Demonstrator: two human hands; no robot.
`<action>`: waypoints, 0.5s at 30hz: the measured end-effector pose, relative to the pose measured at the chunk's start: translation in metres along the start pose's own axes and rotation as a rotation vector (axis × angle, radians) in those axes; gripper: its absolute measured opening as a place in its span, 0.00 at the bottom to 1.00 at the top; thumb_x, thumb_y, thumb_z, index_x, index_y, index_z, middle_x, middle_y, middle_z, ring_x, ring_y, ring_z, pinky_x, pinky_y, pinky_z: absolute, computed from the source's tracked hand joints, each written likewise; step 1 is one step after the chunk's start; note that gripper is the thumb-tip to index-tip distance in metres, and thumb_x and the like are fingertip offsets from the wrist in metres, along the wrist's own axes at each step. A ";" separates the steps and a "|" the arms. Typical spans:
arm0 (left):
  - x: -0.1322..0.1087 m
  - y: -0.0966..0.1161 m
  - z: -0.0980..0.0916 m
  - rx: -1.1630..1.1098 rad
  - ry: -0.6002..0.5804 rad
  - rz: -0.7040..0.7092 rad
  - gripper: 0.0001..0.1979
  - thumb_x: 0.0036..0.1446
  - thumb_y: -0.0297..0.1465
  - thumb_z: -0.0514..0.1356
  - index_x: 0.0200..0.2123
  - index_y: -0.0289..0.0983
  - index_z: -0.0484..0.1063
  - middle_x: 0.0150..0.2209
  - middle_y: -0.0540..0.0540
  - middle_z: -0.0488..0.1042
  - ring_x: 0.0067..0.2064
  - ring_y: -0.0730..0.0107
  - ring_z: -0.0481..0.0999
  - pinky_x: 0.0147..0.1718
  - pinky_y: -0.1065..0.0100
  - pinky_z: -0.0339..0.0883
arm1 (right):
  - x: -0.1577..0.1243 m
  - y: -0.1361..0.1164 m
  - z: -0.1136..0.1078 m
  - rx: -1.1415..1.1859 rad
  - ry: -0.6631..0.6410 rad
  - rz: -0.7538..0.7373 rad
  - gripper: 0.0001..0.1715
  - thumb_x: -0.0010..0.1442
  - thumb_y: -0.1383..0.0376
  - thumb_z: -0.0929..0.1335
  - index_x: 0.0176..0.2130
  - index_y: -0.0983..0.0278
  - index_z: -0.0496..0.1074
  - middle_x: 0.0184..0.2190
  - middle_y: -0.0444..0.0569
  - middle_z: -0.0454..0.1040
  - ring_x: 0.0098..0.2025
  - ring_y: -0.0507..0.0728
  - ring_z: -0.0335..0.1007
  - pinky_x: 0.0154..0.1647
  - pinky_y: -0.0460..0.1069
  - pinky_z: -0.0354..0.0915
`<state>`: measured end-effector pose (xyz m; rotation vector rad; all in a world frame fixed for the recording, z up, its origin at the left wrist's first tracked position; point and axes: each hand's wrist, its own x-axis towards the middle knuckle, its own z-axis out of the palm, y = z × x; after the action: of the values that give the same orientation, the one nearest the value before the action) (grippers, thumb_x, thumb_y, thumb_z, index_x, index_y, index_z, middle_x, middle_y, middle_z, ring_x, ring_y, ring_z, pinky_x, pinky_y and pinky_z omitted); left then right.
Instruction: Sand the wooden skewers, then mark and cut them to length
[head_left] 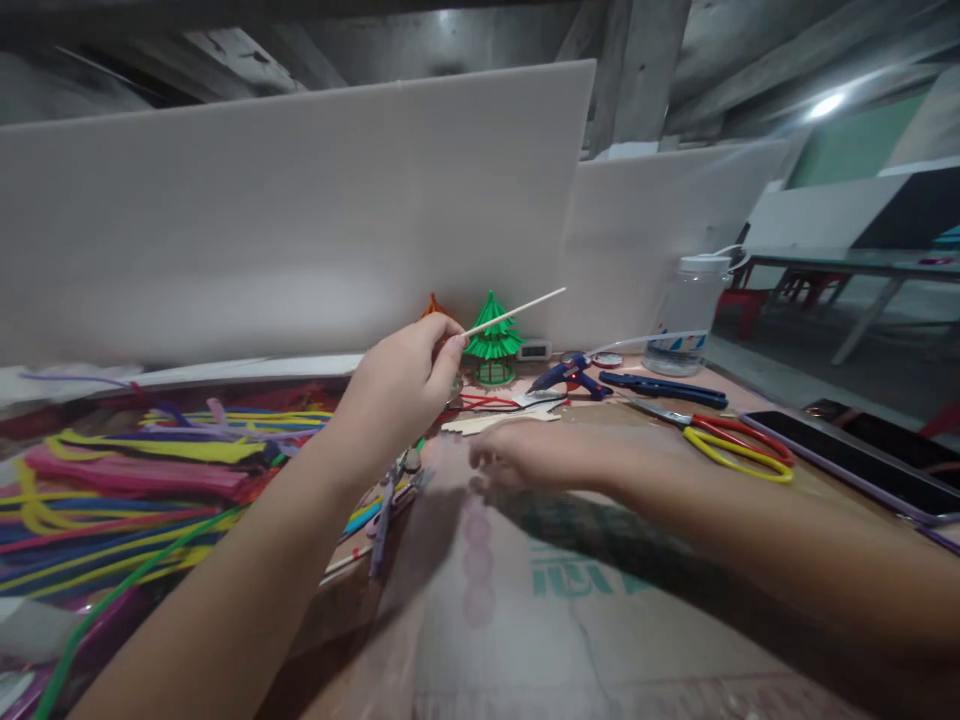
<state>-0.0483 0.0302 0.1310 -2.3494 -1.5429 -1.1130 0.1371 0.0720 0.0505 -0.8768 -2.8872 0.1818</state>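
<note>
My left hand (409,380) is raised at the middle, pinching one end of a thin pale wooden stick (517,313) that points up to the right. Behind the stick stands a green tree-shaped craft piece (493,340), with an orange one (433,306) partly hidden by my left hand. My right hand (506,458) is low over the work surface, blurred by motion; its fingers look curled, and whether they hold anything is unclear. Just beyond it lie pale wooden pieces (499,419).
Colourful pipe cleaners (142,470) fill the left side. A blue glue gun (562,374), a dark blue cutter (664,389), red-and-yellow scissors (739,445), a phone (847,460) and a clear jar (679,315) are at the right. A white board (300,220) stands behind.
</note>
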 end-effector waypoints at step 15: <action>-0.002 0.006 -0.001 0.031 -0.009 0.004 0.14 0.69 0.37 0.50 0.44 0.38 0.74 0.30 0.48 0.76 0.30 0.65 0.72 0.32 0.65 0.59 | -0.025 -0.005 0.002 -0.343 -0.168 -0.135 0.12 0.67 0.75 0.65 0.46 0.70 0.77 0.39 0.56 0.79 0.36 0.56 0.72 0.35 0.49 0.60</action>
<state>-0.0442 0.0254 0.1323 -2.3397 -1.5458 -1.0710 0.1544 0.0538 0.0477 -0.7376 -3.1796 -0.2733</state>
